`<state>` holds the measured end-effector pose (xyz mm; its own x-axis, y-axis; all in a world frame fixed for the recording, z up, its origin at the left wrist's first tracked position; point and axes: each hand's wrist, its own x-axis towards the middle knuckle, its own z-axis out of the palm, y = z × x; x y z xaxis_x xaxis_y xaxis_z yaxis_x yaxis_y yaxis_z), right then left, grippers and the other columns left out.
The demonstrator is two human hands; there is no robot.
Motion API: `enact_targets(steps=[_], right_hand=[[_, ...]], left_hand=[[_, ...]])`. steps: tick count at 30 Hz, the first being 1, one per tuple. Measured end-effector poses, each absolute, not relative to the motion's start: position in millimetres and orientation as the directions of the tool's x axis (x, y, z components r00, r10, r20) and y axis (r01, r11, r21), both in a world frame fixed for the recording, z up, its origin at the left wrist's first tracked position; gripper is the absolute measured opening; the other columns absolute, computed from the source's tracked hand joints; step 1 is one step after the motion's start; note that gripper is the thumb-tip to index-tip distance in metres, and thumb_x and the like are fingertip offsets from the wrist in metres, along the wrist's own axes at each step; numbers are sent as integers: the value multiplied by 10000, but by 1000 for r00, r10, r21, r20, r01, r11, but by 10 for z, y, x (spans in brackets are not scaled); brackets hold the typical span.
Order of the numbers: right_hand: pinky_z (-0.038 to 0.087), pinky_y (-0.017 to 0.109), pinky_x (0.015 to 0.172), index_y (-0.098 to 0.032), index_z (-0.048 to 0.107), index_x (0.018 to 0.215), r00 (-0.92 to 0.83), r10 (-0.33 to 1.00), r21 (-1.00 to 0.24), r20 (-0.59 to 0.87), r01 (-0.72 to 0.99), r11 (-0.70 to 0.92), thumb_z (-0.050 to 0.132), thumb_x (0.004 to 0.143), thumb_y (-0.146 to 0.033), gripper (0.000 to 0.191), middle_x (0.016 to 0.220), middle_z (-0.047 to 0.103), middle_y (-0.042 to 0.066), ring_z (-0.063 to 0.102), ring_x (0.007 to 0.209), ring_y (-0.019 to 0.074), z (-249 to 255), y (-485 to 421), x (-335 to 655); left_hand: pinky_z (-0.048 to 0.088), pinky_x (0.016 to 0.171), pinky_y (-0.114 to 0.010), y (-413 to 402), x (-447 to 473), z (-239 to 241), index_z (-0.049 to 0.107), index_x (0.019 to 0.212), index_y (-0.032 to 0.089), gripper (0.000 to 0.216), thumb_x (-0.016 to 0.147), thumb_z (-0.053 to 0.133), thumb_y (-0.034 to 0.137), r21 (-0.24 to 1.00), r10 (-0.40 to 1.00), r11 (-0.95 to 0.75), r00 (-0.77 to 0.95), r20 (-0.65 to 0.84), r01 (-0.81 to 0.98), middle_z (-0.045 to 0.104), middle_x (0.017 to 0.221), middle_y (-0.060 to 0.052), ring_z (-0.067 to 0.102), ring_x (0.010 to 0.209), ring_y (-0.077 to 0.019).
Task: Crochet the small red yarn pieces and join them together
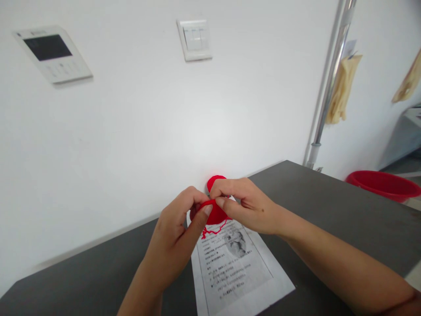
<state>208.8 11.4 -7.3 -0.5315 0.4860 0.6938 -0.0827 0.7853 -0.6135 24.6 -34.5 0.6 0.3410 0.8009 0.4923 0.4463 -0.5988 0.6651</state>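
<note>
Both hands pinch the upper edge of a small red piece of yarn work (216, 215), which looks knitted or crocheted. My left hand (179, 228) grips it with the thumb in front and the fingers behind. Close beside that thumb, my right hand (245, 204) pinches the same edge between thumb and forefinger. A loose red yarn strand (215, 231) hangs below the piece, over a printed sheet of paper (237, 281). Just behind my right fingers a round red object (215, 181), perhaps a yarn ball, shows in part. Any small tool between the fingers is hidden.
The dark grey table (312, 210) meets a white wall with a switch plate (196, 39) and a wall panel (54, 55). To the right stand a metal pole (332, 79) and a red basin (383, 184). Pale yellow gloves (344, 90) hang beyond the pole.
</note>
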Motion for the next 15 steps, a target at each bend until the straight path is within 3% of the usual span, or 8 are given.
enact_targets(steps=[5,15], right_hand=[[326,209,532,-170,498,713,-538,510,-655,671,-107,748,424,814,-102,142,628,453,-44,396,569,80,-73,109,2085],[351,217,548,-183,488,699,-545,521,-663,657,-90,743,468,823,-126,138,618,472,-40,426,577,93,-75,112,2078]], left_hand=[[384,626,-255,-344,233,-17,564,845,232,175,998,487,269,717,822,-566,342,455,406,531,743,45,471,675,-121],[380,622,-262,-374,242,22,562,826,225,179,986,483,234,688,813,-582,346,469,433,532,736,37,471,666,-126]])
